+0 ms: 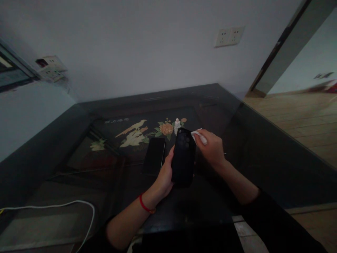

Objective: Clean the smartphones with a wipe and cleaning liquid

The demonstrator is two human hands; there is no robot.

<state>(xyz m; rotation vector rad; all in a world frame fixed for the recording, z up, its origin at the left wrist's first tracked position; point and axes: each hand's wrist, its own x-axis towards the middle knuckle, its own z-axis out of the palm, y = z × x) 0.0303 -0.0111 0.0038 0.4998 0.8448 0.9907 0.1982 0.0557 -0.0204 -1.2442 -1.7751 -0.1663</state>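
My left hand (166, 174) is closed around a black phone case (183, 158), held tilted upright over the table, with round camera openings or lenses near its top. Whether a phone sits inside the case I cannot tell. At the case's top right corner, my right hand (212, 146) pinches a crumpled white tissue or cloth (201, 137) against the edge. Left of the case, a dark phone (154, 154) lies flat on the table. A small white bottle (177, 125) with a pinkish cap stands just behind the case.
The dark glossy tabletop (252, 168) carries a bird and flower picture (134, 135). A white cable (58, 204) curves along the near left. Behind the table rises a pale wall with sockets (229, 36). Wooden flooring (302, 116) lies to the right.
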